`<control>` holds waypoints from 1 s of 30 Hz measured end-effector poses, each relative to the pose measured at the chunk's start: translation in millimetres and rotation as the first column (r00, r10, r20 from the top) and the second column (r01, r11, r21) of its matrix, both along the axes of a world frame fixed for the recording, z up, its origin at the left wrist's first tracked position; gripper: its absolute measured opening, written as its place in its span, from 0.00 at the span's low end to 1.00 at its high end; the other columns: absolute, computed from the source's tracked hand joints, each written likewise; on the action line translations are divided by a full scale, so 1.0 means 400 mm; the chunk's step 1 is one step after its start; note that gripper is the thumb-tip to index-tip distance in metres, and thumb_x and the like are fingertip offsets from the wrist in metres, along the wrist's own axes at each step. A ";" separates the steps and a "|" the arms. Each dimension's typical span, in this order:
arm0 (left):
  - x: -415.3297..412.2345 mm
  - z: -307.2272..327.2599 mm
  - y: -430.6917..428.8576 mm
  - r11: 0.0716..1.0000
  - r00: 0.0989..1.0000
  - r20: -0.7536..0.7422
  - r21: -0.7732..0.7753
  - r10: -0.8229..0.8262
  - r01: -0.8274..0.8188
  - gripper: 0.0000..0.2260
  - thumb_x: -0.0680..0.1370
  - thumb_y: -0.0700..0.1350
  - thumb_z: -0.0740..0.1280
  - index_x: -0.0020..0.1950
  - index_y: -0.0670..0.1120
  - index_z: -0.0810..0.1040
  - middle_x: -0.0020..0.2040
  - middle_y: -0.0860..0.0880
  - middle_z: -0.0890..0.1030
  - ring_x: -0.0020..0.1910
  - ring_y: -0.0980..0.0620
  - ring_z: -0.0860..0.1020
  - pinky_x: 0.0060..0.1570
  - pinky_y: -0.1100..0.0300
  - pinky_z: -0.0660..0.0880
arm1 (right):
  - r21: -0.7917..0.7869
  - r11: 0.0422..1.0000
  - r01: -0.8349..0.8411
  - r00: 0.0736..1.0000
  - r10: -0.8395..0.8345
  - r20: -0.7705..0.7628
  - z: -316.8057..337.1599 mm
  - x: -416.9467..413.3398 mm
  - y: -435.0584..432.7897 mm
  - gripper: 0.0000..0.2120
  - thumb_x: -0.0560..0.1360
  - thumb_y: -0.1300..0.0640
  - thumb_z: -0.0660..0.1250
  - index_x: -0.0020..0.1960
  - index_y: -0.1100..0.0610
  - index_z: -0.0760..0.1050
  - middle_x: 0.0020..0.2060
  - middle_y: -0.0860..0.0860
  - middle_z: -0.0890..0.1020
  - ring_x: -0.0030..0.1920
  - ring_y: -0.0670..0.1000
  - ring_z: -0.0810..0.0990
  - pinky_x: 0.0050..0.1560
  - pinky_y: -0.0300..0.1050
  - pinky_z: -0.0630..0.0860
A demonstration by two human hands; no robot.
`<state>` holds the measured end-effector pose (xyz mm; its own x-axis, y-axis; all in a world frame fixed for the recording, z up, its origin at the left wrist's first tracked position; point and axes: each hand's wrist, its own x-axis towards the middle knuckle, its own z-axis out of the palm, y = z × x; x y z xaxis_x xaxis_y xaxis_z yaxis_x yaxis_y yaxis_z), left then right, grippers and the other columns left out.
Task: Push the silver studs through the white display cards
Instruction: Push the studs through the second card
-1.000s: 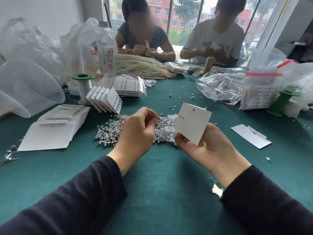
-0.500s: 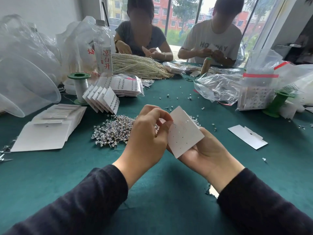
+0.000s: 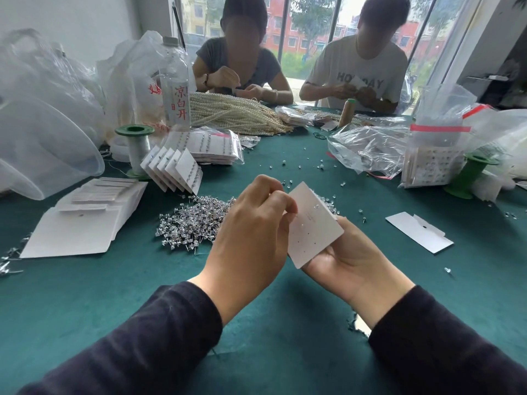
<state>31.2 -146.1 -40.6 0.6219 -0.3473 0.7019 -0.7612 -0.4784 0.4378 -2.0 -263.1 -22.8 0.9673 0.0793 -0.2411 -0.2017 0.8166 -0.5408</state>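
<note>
My right hand (image 3: 346, 258) holds a white display card (image 3: 313, 226) from below, tilted toward me, with small holes across it and one silver stud (image 3: 317, 206) seated near its top. My left hand (image 3: 251, 238) has its fingers curled at the card's left edge, fingertips pinched together against the card; whatever they pinch is hidden. A pile of loose silver studs (image 3: 194, 223) lies on the green table just behind my left hand.
Blank white cards (image 3: 82, 220) are stacked at the left, filled cards (image 3: 174, 169) lean behind the pile, and one card (image 3: 419, 232) lies at the right. Thread spools, plastic bags, a bottle and pearl strands crowd the back. Two people sit across the table.
My left hand left the stud pile and came to the card's left edge. The card was lowered and tilted toward me, and a stud now shows near its top.
</note>
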 end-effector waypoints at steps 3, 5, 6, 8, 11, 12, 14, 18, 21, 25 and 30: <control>-0.006 0.000 -0.001 0.999 0.999 -0.040 -0.009 -0.032 0.032 0.08 0.73 0.44 0.66 0.46 0.40 0.81 0.48 0.45 0.76 0.44 0.47 0.77 0.46 0.57 0.74 | 0.028 0.999 0.036 0.999 -0.035 -0.036 -0.005 0.005 -0.003 0.10 0.62 0.70 0.60 0.40 0.67 0.78 0.36 0.58 0.81 0.37 0.53 0.82 0.34 0.43 0.81; -0.011 0.003 -0.003 0.998 0.994 -0.088 -0.021 -0.067 0.066 0.16 0.71 0.53 0.67 0.48 0.42 0.82 0.50 0.48 0.77 0.46 0.51 0.77 0.48 0.60 0.73 | 0.068 0.995 0.073 0.995 -0.069 -0.068 -0.009 0.012 -0.008 0.15 0.64 0.70 0.59 0.48 0.67 0.76 0.42 0.59 0.79 0.44 0.54 0.79 0.38 0.46 0.82; -0.014 0.004 -0.005 0.997 0.991 -0.103 -0.026 -0.081 0.078 0.20 0.69 0.58 0.68 0.50 0.43 0.82 0.50 0.50 0.77 0.47 0.53 0.77 0.49 0.62 0.72 | 0.065 0.995 0.080 0.995 -0.076 -0.071 -0.009 0.013 -0.009 0.14 0.64 0.69 0.59 0.49 0.67 0.75 0.42 0.59 0.79 0.44 0.54 0.79 0.42 0.46 0.81; -0.019 0.006 -0.007 0.995 0.987 -0.127 -0.020 -0.103 0.101 0.26 0.65 0.63 0.68 0.52 0.43 0.81 0.51 0.51 0.77 0.49 0.56 0.76 0.51 0.65 0.71 | 0.003 0.997 0.081 0.995 -0.081 -0.056 -0.006 0.012 -0.007 0.10 0.64 0.67 0.60 0.42 0.65 0.78 0.36 0.57 0.80 0.38 0.52 0.81 0.43 0.42 0.79; -0.016 0.000 -0.008 0.994 0.985 -0.139 0.026 -0.105 0.110 0.22 0.66 0.55 0.71 0.54 0.42 0.80 0.53 0.50 0.77 0.52 0.53 0.76 0.54 0.63 0.71 | -0.032 0.995 0.098 0.994 -0.099 -0.048 -0.006 0.009 -0.005 0.08 0.62 0.68 0.61 0.35 0.66 0.79 0.30 0.56 0.80 0.30 0.51 0.81 0.38 0.40 0.79; -0.012 -0.002 -0.007 0.995 0.986 -0.137 0.027 -0.095 0.099 0.19 0.66 0.49 0.69 0.53 0.41 0.80 0.53 0.49 0.77 0.52 0.52 0.77 0.54 0.63 0.71 | -0.010 0.994 0.110 0.992 -0.111 -0.054 -0.007 0.009 -0.004 0.09 0.61 0.69 0.61 0.38 0.67 0.78 0.31 0.57 0.80 0.30 0.52 0.82 0.38 0.42 0.80; -0.003 -0.002 -0.005 0.997 0.988 -0.132 0.001 -0.078 0.079 0.16 0.66 0.40 0.65 0.52 0.40 0.81 0.52 0.46 0.79 0.50 0.49 0.78 0.53 0.65 0.70 | 0.030 0.993 0.118 0.991 -0.116 -0.059 -0.012 0.009 -0.005 0.09 0.61 0.70 0.62 0.39 0.69 0.77 0.33 0.60 0.81 0.31 0.55 0.83 0.36 0.46 0.80; 0.010 -0.002 0.001 0.996 0.989 -0.123 -0.045 -0.078 0.073 0.15 0.67 0.35 0.62 0.51 0.40 0.81 0.49 0.45 0.79 0.46 0.49 0.78 0.49 0.67 0.70 | -0.009 0.996 0.087 0.996 -0.087 -0.018 -0.015 0.010 0.003 0.08 0.61 0.71 0.64 0.39 0.69 0.77 0.36 0.61 0.82 0.35 0.55 0.83 0.40 0.48 0.81; 0.010 -0.007 0.000 0.997 0.992 -0.106 -0.037 -0.064 0.061 0.13 0.68 0.36 0.64 0.50 0.41 0.82 0.47 0.46 0.81 0.44 0.49 0.79 0.47 0.65 0.71 | -0.086 0.988 0.129 0.991 -0.131 -0.014 -0.019 0.015 0.003 0.09 0.58 0.71 0.64 0.38 0.67 0.77 0.33 0.59 0.82 0.33 0.53 0.83 0.39 0.46 0.81; 0.010 -0.010 0.000 1.000 0.996 -0.093 -0.010 0.010 -0.011 0.06 0.71 0.42 0.65 0.41 0.44 0.82 0.36 0.51 0.81 0.35 0.52 0.76 0.39 0.62 0.70 | -0.272 0.950 0.151 0.988 -0.155 0.007 -0.031 0.023 0.004 0.08 0.65 0.74 0.64 0.37 0.62 0.76 0.29 0.56 0.81 0.30 0.52 0.82 0.36 0.43 0.81; 0.016 -0.013 -0.001 0.992 0.995 -0.020 0.081 0.098 -0.096 0.11 0.71 0.43 0.63 0.29 0.48 0.67 0.25 0.49 0.74 0.25 0.47 0.69 0.29 0.60 0.63 | -0.596 0.744 0.302 0.953 -0.245 0.177 -0.046 0.018 0.002 0.11 0.68 0.73 0.67 0.43 0.60 0.71 0.30 0.53 0.80 0.31 0.51 0.81 0.35 0.43 0.80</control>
<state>37.6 -146.4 -45.6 0.6714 -0.3389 0.6591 -0.6995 -0.5834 0.4126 5.2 -262.4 -41.3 0.9425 -0.3278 -0.0650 0.0465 0.3211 -0.9459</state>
